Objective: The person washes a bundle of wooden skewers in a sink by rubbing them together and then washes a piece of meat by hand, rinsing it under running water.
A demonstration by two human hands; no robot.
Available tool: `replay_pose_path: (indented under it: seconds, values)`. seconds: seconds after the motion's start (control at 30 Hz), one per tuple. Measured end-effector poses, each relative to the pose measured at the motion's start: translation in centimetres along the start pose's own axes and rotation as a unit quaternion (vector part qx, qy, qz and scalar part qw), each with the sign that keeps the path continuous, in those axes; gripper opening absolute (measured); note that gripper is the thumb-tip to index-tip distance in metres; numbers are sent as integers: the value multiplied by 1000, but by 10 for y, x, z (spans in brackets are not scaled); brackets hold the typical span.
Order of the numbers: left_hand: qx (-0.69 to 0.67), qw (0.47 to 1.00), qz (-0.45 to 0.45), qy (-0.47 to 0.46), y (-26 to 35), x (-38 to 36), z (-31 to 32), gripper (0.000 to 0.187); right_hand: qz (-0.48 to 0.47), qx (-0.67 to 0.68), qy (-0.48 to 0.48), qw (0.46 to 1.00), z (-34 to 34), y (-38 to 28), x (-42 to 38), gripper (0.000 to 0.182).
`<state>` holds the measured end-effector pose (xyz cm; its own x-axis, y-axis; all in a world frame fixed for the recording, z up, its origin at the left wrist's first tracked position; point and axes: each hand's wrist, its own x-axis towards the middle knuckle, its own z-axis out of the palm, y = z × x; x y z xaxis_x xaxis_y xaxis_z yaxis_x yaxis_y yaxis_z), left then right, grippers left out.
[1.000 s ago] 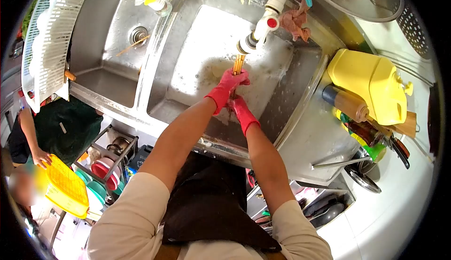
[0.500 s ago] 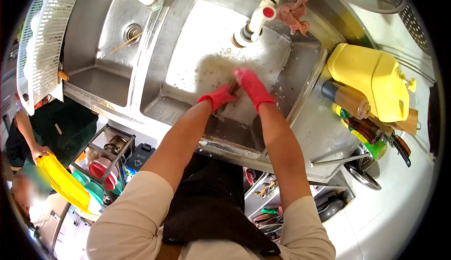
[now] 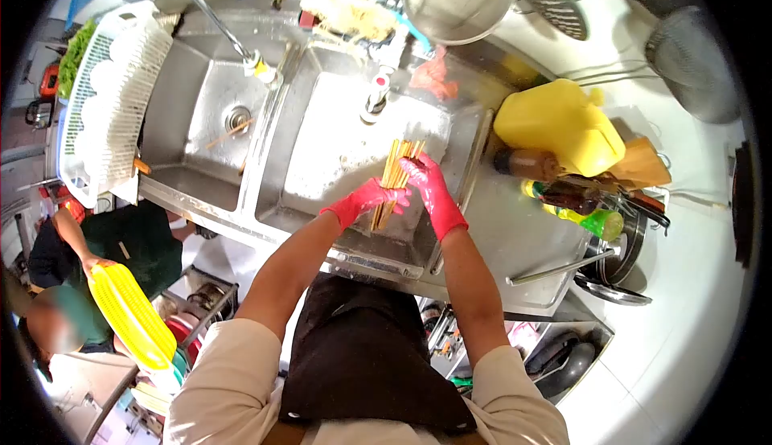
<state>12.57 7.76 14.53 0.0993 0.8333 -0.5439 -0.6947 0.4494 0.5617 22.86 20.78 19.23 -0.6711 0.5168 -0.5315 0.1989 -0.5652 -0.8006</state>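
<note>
A bundle of wooden chopsticks (image 3: pixel 392 165) is held over the right sink basin (image 3: pixel 283 164), which has white suds in it. My left hand (image 3: pixel 366 201), in a pink rubber glove, is closed round the lower part of the bundle. Higher up, my right hand (image 3: pixel 429 186), also gloved in pink, grips the same sticks from the right side. A white faucet (image 3: pixel 375 106) hangs just beyond them. Behind it, a reddish cloth (image 3: pixel 435 75) lies on the sink's back edge.
In the left basin (image 3: pixel 181 115), a thin stick (image 3: pixel 229 134) lies near the drain. A white basket of dishes (image 3: pixel 121 95) stands at far left. Yellow jug (image 3: pixel 555 127) and bottles crowd the right counter. At lower left, another person holds a yellow basket (image 3: pixel 133 316).
The chopsticks have come up out of the suds and now show clearly between both hands. My view has shifted, showing more of the back counter. The other person still holds the yellow basket.
</note>
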Motion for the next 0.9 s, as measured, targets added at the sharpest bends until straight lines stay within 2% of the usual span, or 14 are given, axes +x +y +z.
replay_pose_path:
  seconds: [0.03,0.07,0.23,0.3,0.33,0.43,0.5,0.57,0.77,0.83,0.9]
  values:
    - [-4,1000,11,-26,8,-8,7,35,-18,32,-35,999,-1,0,2,33]
    - [-16,998,16,-65,19,-18,12,37,-35,34,-28,998,1,-8,-3,30]
    - [5,997,3,-75,58,-53,35,42,-49,43,-52,997,10,-45,-27,28]
    - [12,994,-31,-103,67,-61,38,50,-48,66,-78,994,14,-58,-36,26]
    - [36,996,-21,-85,69,-65,39,51,-58,69,-83,992,16,-64,-38,26]
    - [76,995,25,-62,81,-83,57,49,-110,-58,-79,989,19,-71,-37,21]
    - [77,995,43,-47,83,-92,64,47,-133,-60,-76,986,28,-86,-46,21]
    - [72,995,49,-39,84,-100,68,46,-123,42,-74,989,33,-98,-59,16]
    - [103,988,80,-85,87,-117,76,47,-107,7,-111,988,35,-112,-69,17]
    - [113,988,42,-93,90,-121,73,44,-125,-18,-118,985,33,-111,-67,16]
    - [113,988,53,-94,89,-123,70,41,-121,-44,-120,984,29,-113,-67,18]
